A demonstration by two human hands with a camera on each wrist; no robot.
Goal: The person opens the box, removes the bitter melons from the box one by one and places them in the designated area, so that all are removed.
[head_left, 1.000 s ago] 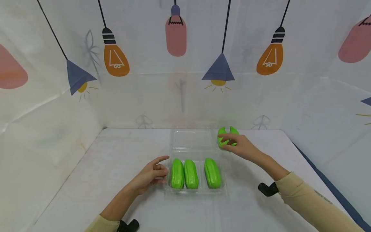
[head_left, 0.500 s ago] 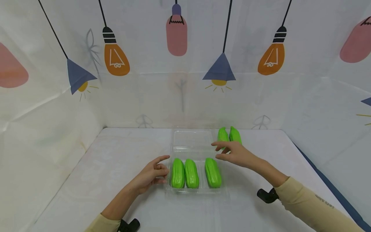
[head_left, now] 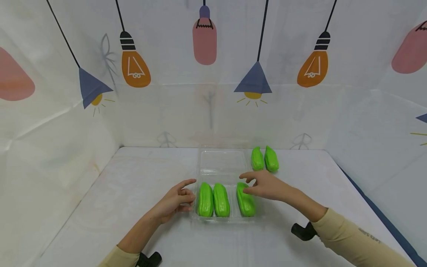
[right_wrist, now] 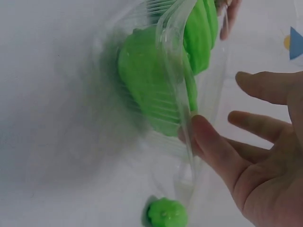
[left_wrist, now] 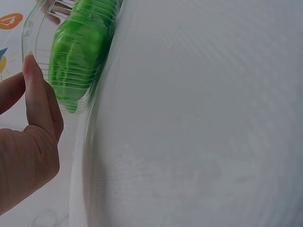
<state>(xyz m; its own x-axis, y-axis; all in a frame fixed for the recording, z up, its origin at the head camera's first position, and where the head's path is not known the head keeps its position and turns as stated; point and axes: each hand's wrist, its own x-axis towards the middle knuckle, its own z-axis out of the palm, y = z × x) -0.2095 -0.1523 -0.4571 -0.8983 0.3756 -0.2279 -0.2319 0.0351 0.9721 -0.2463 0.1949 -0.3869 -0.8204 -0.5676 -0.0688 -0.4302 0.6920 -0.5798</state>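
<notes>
A clear plastic clamshell tray (head_left: 227, 219) lies on the white table with its lid (head_left: 221, 161) folded open behind it. Three green gourds lie in it side by side: left (head_left: 205, 199), middle (head_left: 221, 199), right (head_left: 246, 202). My left hand (head_left: 186, 191) rests against the tray's left wall (left_wrist: 35, 28), fingers loosely bent, holding nothing. My right hand (head_left: 248, 182) hovers over the right gourd with fingers spread. Its thumb (right_wrist: 208, 142) touches the tray rim (right_wrist: 175, 61) beside that gourd (right_wrist: 147, 80).
Two more green gourds (head_left: 257, 158) (head_left: 271, 159) lie side by side on the table behind the tray's right side; one shows end-on (right_wrist: 165, 213). Printed white cloth walls stand at the back and both sides. Black wrist mounts (head_left: 301, 230) (head_left: 148, 259) sit near my forearms.
My right hand left the two loose gourds at the back right and drew nearer and leftward to the tray's right gourd. The left hand stayed put.
</notes>
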